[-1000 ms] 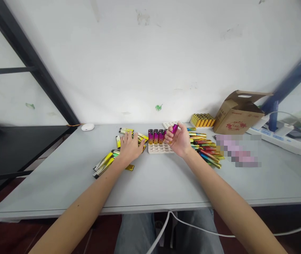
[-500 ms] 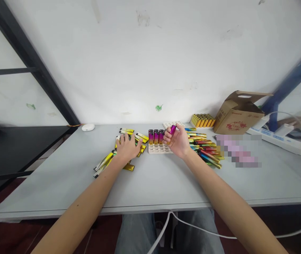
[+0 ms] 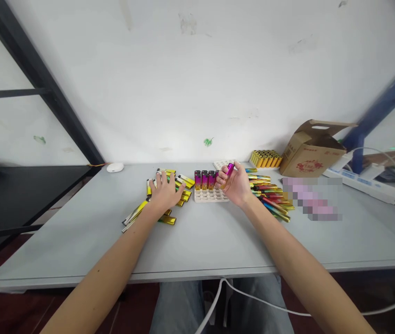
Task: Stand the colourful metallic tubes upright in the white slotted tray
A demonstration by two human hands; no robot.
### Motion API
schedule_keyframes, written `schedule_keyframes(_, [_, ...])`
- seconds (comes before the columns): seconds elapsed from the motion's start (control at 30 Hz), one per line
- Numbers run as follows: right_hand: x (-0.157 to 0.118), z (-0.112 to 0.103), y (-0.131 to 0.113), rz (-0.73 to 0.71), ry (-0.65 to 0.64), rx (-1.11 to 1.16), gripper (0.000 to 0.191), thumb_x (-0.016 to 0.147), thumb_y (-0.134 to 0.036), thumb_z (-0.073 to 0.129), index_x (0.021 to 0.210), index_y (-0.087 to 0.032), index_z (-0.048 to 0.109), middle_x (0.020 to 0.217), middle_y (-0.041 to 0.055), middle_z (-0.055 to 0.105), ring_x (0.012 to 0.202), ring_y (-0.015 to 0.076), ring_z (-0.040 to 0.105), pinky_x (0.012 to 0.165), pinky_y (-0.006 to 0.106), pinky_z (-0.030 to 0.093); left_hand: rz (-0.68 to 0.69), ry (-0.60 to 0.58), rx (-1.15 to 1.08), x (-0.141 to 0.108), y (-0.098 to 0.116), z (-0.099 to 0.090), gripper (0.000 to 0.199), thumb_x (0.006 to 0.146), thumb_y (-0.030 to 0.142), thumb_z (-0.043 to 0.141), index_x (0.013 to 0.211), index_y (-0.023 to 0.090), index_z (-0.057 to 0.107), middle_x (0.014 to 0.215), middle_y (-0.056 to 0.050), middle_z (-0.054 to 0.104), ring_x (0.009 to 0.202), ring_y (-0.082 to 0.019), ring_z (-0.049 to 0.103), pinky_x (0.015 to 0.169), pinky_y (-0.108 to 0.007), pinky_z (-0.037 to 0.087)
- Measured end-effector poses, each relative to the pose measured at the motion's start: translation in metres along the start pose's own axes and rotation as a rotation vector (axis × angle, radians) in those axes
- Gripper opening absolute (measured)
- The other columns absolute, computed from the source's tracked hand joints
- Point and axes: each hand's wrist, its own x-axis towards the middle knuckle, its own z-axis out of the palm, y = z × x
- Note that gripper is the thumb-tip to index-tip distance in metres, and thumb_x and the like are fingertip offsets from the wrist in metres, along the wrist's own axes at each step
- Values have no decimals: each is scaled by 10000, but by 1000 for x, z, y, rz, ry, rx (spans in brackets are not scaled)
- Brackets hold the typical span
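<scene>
- The right hand holds a shiny purple piece, its fingers curled and clamped around it, above the white tray and tilted, upper end showing.
- The piece looks light, stiff and small enough for one hand; its glossy skin may be slippery, so a firm wrap round the middle suits it better than a tip pinch.
- Similar purple-and-gold pieces stand upright in the tray; packed close, they are probably easiest to grasp by their dark tops.
- The left hand spreads its fingers apart over yellow pieces lying loose on the counter; whether they touch cannot be told.
- Those pieces look slim, rigid and prone to slide over one another; gripping across the narrow sides seems surest.
- Fragility is hard to judge, though the shiny finish could scuff.
</scene>
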Motion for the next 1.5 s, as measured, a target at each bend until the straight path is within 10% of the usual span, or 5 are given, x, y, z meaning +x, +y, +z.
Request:
schedule_keyframes(0.27, [2, 4, 3, -70, -100, -167, 337, 951, -451, 320, 730, -227, 441, 651, -20, 374, 571, 147, 430, 603, 277, 468, 383, -24, -67, -15, 21, 4, 734, 973, 600, 207, 1526, 120, 267, 1619, -147, 173, 1501, -321, 88, 1181, -577, 113])
schedule_keyframes(0.6, [4, -13, -14, -177, 94, -243, 389, 903, -507, 308, 634, -230, 359, 544, -50, 280, 455, 116, 319, 466, 235, 386, 348, -118, -50, -15, 22, 1, 758, 963, 612, 178, 1534, 118, 242, 1623, -132, 157, 1503, -292, 103, 1182, -568, 129])
schedule_keyframes(0.9, [11, -21, -7, -470, 105, -626, 289, 882, -524, 517, 831, -241, 490, 679, -40, 520, 518, 113, 475, 500, 248, 407, 337, -76, -51, -14, 22, 6, 762, 960, 622, 188, 1508, 103, 290, 1609, -174, 193, 1499, -303, 124, 1174, -579, 144])
schedule_keyframes(1.17, [0, -27, -18, -822, -21, -1511, 211, 876, -413, 609, 864, -216, 685, 889, 60, 641, 912, 228, 586, 863, 404, 455, 378, 25, -59, -17, 25, 7, 735, 967, 628, 179, 1496, 137, 319, 1599, -136, 251, 1491, -310, 160, 1182, -563, 141])
schedule_keyframes(1.5, [2, -35, -18, -741, -50, -1658, 207, 844, -392, 626, 944, -247, 735, 1314, 96, 539, 1282, 314, 453, 1082, 514, 340, 423, 28, -58, -17, 27, 9, 705, 969, 616, 210, 1513, 176, 296, 1592, -119, 281, 1476, -321, 194, 1163, -573, 170])
